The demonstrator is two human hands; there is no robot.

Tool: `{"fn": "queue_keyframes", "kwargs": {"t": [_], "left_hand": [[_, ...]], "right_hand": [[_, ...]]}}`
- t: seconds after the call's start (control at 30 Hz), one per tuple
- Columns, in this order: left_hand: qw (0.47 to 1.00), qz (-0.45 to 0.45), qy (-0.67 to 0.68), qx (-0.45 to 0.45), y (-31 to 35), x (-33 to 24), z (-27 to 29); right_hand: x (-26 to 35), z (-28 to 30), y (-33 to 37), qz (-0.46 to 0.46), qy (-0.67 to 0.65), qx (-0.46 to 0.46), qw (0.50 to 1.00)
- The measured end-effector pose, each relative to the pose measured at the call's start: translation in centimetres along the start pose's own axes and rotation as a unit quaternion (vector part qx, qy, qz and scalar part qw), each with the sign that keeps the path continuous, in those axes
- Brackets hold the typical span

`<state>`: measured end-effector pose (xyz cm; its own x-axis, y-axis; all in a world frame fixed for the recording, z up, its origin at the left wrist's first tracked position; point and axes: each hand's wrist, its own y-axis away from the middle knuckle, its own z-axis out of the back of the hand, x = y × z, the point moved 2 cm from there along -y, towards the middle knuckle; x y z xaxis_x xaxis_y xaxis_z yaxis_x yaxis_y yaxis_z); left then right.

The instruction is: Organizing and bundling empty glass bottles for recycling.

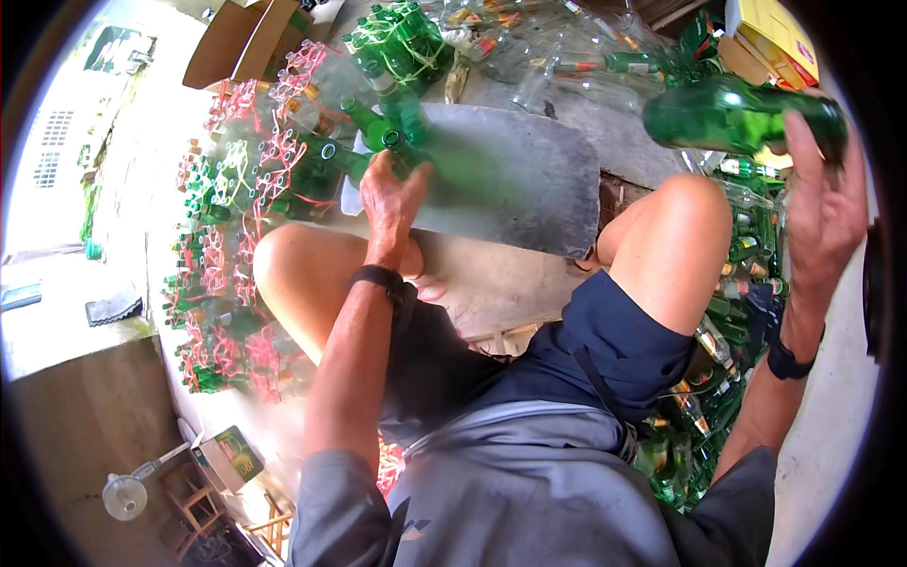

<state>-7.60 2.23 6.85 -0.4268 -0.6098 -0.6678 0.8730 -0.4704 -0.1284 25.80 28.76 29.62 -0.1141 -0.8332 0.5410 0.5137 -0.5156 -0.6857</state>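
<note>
**Grey shirt closest below; green bottle up in right hand**

Grey shirt (557, 491) fills lower edge. Right hand (827, 194) raised at far right, fingers gripping one end of a green bottle (723, 115), held nearly level, clear of the ground. Left hand (392, 194): fingers closed round a second bottle (393, 141), also green, just below its mouth, at left end of a grey sheet (529, 180). More green bottles just beside it. String-tied bundles (222, 265) stand farther left. Loose bottles (746, 227) heaped at right, beyond the knee.

Pale print (248, 467) marks a green-fronted box (230, 447); bottle labels (693, 408) are illegibly small.
</note>
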Motion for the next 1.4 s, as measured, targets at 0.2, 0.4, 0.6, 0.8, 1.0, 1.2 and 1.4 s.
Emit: {"fn": "queue_keyframes", "kwargs": {"t": [0.2, 0.4, 0.6, 0.8, 1.0, 1.2, 1.4], "left_hand": [[0.996, -0.059, -0.018, -0.058, 0.0, 0.0, -0.7], [0.992, -0.056, -0.059, -0.093, 0.4, 0.0, -1.0], [0.995, -0.025, -0.04, -0.084, 0.6, -0.1, -0.2], [0.996, 0.051, -0.062, -0.032, 0.9, -0.5, 0.3], [0.998, 0.031, -0.015, -0.052, 1.2, -0.8, 0.4], [0.997, 0.072, -0.008, -0.008, 1.3, -1.2, 0.8], [0.998, 0.032, 0.007, -0.061, 2.1, 0.5, -0.2]], "right_hand": [[1.2, -8.9, -1.7, -0.05, -0.078, 0.103, 0.99], [0.5, -19.2, -1.7, 0.039, -0.105, 0.123, 0.986], [-0.4, -25.7, -0.8, 0.037, -0.084, 0.178, 0.98], [-1.8, -29.4, 0.6, 0.016, -0.083, 0.203, 0.975], [-1.7, -32.0, 1.0, 0.009, -0.109, 0.203, 0.973], [-1.5, -34.0, 1.7, -0.009, -0.129, 0.221, 0.967], [-1.2, -36.3, 2.5, -0.005, -0.151, 0.233, 0.961]]}}
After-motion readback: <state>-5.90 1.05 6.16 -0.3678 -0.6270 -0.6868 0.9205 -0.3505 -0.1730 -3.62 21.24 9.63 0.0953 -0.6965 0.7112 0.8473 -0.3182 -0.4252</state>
